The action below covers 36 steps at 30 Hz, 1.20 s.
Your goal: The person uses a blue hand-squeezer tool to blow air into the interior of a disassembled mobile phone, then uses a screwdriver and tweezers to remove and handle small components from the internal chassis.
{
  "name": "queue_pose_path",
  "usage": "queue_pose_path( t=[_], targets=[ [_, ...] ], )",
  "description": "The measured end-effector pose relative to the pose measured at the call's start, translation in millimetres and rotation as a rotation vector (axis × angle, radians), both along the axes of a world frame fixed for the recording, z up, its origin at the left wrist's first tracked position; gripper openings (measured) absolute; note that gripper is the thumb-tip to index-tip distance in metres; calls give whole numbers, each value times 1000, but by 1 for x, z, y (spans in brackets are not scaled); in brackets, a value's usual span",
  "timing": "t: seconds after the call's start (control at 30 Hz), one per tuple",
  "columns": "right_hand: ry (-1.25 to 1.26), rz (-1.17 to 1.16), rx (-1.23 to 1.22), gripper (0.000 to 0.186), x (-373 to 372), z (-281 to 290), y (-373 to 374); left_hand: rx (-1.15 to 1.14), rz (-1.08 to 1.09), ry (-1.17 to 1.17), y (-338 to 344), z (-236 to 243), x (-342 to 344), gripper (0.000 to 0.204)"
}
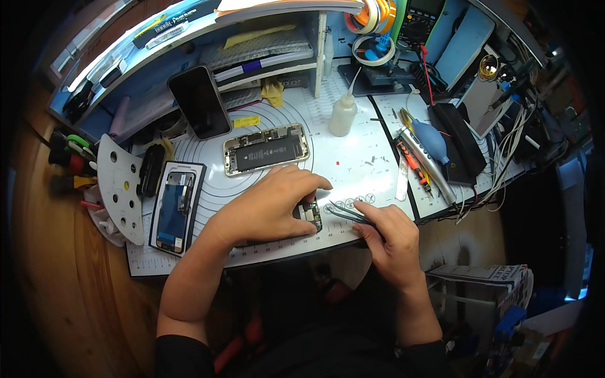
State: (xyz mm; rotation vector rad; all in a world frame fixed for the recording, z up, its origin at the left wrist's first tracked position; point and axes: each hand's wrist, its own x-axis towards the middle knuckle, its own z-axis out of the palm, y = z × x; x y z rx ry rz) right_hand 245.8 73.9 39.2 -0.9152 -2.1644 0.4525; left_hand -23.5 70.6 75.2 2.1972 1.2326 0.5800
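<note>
My left hand (268, 205) arches over an opened phone (309, 214) near the mat's front edge. Its thumb and fingers grip the sides, and most of that phone is hidden under the palm. To the right, my right hand (389, 236) pinches a pair of dark tweezers (346, 213), whose tips point left towards the phone's exposed end. Behind my left hand lies a second opened phone (267, 150) with a black battery and a pale gold frame. A phone screen assembly (175, 208) rests in a white tray with a dark border at the left.
A dark phone (200, 102) leans against the shelf. A white squeeze bottle (343, 115) stands behind the hands. Rightward lie a blue air blower (430, 140), an orange screwdriver (413, 162) and a black pouch (457, 143). A perforated white tool holder (120, 189) borders the mat's left.
</note>
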Motion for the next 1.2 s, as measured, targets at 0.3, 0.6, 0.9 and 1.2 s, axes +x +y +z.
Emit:
queue_pose_path(
  t=[0.3, 0.6, 0.9, 1.2],
  targets=[
    [-39, 83, 194, 31, -3, 0, 9, 2, 3, 11, 0, -1, 0, 65],
    [-21, 102, 226, 32, -6, -4, 9, -7, -6, 8, 1, -1, 0, 63],
    [0, 58, 230, 31, -3, -7, 10, 8, -9, 5, 2, -2, -2, 64],
    [-7, 78, 211, 30, -5, -3, 9, 2, -11, -7, 2, 1, -1, 63]
  ],
)
